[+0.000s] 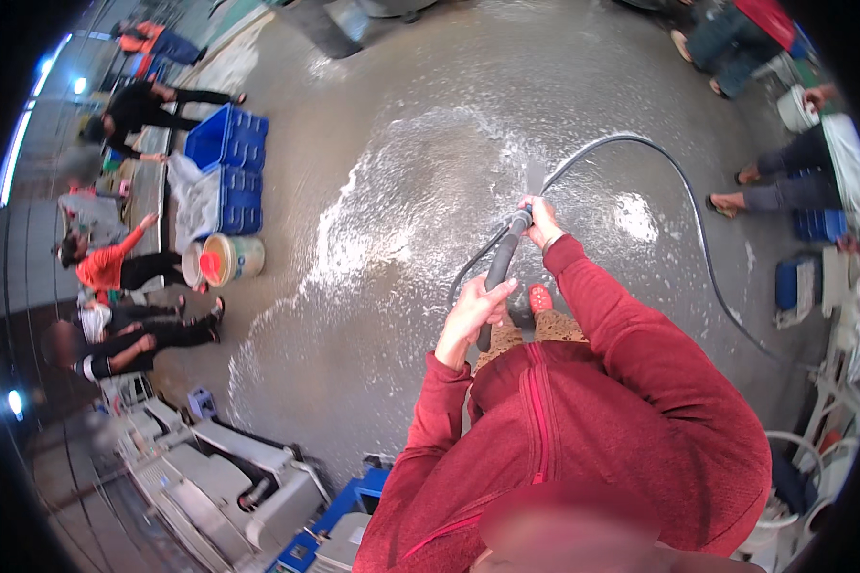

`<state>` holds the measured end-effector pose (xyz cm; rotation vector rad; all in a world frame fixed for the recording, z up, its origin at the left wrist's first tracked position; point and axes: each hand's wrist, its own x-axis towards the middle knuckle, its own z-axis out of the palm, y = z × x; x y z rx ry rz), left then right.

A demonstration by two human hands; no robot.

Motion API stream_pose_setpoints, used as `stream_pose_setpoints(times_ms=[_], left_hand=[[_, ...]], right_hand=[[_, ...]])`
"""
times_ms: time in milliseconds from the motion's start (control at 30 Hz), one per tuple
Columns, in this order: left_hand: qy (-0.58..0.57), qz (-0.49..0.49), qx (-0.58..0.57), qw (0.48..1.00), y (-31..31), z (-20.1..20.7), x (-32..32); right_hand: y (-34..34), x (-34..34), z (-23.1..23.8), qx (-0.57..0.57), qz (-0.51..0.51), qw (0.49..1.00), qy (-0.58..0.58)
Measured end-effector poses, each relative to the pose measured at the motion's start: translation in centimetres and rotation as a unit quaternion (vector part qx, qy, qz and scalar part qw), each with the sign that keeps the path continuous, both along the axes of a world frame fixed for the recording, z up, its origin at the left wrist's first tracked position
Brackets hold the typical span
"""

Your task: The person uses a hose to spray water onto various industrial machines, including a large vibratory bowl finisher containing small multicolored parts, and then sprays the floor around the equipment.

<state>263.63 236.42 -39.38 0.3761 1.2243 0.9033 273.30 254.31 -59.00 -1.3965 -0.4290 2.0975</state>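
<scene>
The left hand (476, 310) and the right hand (543, 227) are both gripping a long, dark grey, round pole (504, 258), which is slanting above the wet grey floor (354, 411). A thin black hose (631, 137) is looping away to the right. Two blue plastic crates (242, 201) are standing off to the left.

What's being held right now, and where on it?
A dark wand: left grip around its shaft nearer the body, right grip farther forward along it.
</scene>
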Motion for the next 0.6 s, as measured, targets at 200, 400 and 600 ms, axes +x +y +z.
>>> stream_pose_setpoints(times_ms=[200,400,600], left_hand=[[0.004,-0.046,0.049,0.998,2.0,2.1,2.4],[-0.012,-0.030,0.073,0.997,3.3,1.9,-1.7],[-0.057,0.138,0.105,0.983,1.6,3.5,-6.4]], right_hand=[[3.4,1.2,2.8,0.025,-0.007,1.000,0.017],[6.4,-0.5,3.4,0.541,0.179,0.756,-0.323],[7.1,-3.8,12.1,0.559,0.395,0.704,-0.191]])
